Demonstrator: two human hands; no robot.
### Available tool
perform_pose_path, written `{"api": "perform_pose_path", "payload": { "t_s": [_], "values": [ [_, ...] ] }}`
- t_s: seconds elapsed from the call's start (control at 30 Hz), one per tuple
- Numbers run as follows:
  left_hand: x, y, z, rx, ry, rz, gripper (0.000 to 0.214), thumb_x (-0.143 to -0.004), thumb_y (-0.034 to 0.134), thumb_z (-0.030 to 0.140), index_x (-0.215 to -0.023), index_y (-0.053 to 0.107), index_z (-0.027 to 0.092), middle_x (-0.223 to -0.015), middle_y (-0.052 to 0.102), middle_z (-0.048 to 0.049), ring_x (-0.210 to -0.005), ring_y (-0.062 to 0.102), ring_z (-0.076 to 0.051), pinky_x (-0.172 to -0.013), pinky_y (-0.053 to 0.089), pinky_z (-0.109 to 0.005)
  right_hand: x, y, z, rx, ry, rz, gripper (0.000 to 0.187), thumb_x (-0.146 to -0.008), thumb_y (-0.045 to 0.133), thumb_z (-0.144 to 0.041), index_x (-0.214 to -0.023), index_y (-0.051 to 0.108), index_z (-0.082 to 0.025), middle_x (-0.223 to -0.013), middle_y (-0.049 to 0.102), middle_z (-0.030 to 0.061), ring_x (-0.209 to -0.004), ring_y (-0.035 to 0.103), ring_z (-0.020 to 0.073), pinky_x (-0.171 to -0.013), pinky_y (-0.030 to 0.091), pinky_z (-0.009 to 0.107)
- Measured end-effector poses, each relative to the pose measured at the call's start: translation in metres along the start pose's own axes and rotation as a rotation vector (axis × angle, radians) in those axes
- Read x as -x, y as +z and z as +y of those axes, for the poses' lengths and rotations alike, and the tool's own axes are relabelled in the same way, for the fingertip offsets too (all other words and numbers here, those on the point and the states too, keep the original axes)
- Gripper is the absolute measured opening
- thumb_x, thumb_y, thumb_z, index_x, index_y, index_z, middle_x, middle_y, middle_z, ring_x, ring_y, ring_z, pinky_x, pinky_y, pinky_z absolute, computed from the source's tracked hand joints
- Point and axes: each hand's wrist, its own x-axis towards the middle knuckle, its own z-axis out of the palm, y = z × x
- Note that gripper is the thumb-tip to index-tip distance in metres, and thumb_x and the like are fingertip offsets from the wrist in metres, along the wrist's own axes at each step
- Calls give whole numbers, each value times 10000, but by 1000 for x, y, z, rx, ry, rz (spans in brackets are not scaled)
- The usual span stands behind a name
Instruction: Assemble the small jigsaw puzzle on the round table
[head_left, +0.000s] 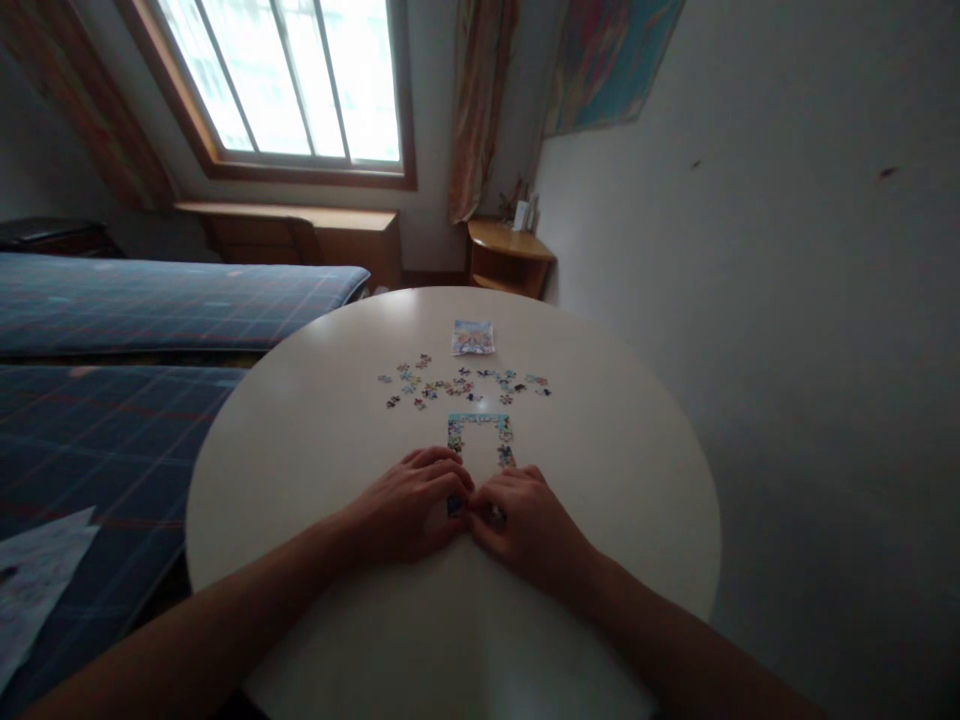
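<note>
A partly built jigsaw frame [478, 432] lies on the round white table [315, 450]. My left hand [411, 505] and my right hand [529, 525] rest side by side on its near edge, fingers curled and pressed together over small puzzle pieces [455, 506] that show between the fingertips. Several loose pieces [465, 383] are scattered in a row just beyond the frame. A small printed picture card [472, 338] lies farther back on the table.
A bed with a blue checked cover [150, 300] stands to the left, close to the table. A white wall runs along the right. A wooden corner shelf [510, 255] and a window [289, 80] are at the back.
</note>
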Motion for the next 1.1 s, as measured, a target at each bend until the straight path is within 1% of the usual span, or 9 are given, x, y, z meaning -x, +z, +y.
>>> {"api": "perform_pose_path", "payload": {
  "t_s": [0.13,0.27,0.33,0.43,0.53,0.73,0.97,1.03,1.1],
  "values": [
    [0,1,-1,-2,21,3,180,-830,648,219,-1005,609,227,-1064,685,-42,-1161,540,-239,-1019,410,-420,2,-9,0,12,-34,-20,66,-838,635,-228,-849,698,-211,-828,730,19,-857,635,187,-870,324,347],
    [1,0,-2,-19,26,-1,169,-815,653,184,-972,605,224,-1079,684,-34,-1156,536,-238,-1009,415,-407,4,-16,2,14,-86,-89,158,-765,709,-263,-920,707,-230,-947,720,36,-937,618,213,-885,309,360],
    [1,0,-2,-27,34,-2,160,-816,652,175,-962,608,224,-1078,683,-26,-1151,536,-230,-1011,412,-399,5,-16,3,25,-91,-101,166,-763,719,-266,-925,709,-236,-972,707,36,-956,610,215,-891,300,365],
    [1,1,-3,-31,45,1,156,-819,655,185,-962,612,229,-1074,682,-25,-1155,535,-225,-1014,407,-394,5,-12,5,16,-71,-89,132,-797,695,-238,-929,706,-234,-974,699,32,-967,607,206,-886,299,359],
    [1,1,-5,-33,48,2,148,-818,665,199,-952,612,230,-1071,682,-24,-1156,533,-229,-1013,408,-398,4,-11,6,-9,-70,-81,123,-806,706,-260,-926,707,-232,-980,699,32,-971,606,206,-890,301,360],
    [1,0,-4,-31,54,3,118,-839,649,213,-951,615,225,-1083,680,-31,-1155,536,-239,-1009,412,-403,3,-16,11,-31,-127,-113,104,-830,697,-216,-921,723,-259,-953,724,-6,-941,619,177,-891,288,359],
    [1,0,-5,-32,59,2,92,-847,663,231,-925,614,224,-1063,683,-25,-1144,540,-235,-995,427,-399,2,-9,17,-55,-178,-103,47,-859,695,-256,-846,738,-268,-931,743,-24,-911,628,165,-885,295,356],
    [2,0,-5,-37,61,-11,113,-845,662,226,-946,611,227,-1080,679,-23,-1157,534,-239,-1005,421,-406,2,-13,17,-75,-180,-114,34,-849,703,-258,-874,725,-265,-938,744,-24,-930,630,167,-897,299,355],
    [2,0,-6,-42,62,-19,130,-846,658,223,-966,608,229,-1094,677,-25,-1167,530,-239,-1009,420,-408,2,-21,20,-98,-184,-123,95,-821,723,-254,-914,701,-255,-959,737,-19,-964,625,173,-916,303,355]
  ]
}}
